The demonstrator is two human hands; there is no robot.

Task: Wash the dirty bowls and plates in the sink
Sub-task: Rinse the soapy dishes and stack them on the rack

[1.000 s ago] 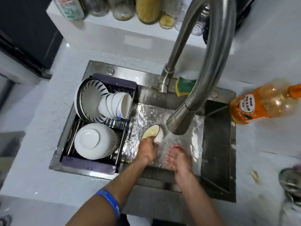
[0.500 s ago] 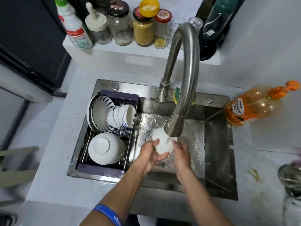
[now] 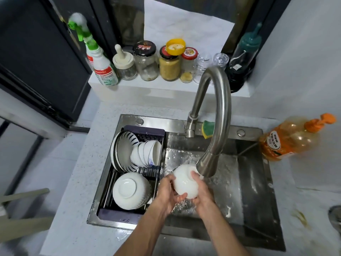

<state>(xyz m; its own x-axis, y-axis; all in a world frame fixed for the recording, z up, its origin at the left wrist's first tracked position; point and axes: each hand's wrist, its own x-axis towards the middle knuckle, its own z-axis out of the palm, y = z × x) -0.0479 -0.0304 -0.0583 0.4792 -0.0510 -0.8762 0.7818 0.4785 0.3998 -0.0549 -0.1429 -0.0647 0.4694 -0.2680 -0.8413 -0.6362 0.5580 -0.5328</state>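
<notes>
A small white bowl (image 3: 184, 182) is held bottom-up over the steel sink (image 3: 228, 182), just under the faucet spout (image 3: 208, 163), with water running beside it. My left hand (image 3: 167, 195) grips the bowl from the left and below. My right hand (image 3: 202, 193) grips it from the right, thumb across its outside. In the dark drying rack (image 3: 118, 215) at the sink's left lie a blue-striped bowl (image 3: 122, 150), a row of small white cups (image 3: 147, 153) on their sides and an upturned white bowl (image 3: 130, 190).
A green and yellow sponge (image 3: 208, 129) sits behind the faucet. An orange soap bottle (image 3: 289, 139) lies on the counter at right. Jars (image 3: 168, 61) and a spray bottle (image 3: 98, 60) line the back ledge. A metal object (image 3: 335, 217) shows at the right edge.
The bowl was in my left hand alone, opening up, with my right hand rinsing under the water. Now it is turned bottom-up and both hands hold it; the view has pulled back.
</notes>
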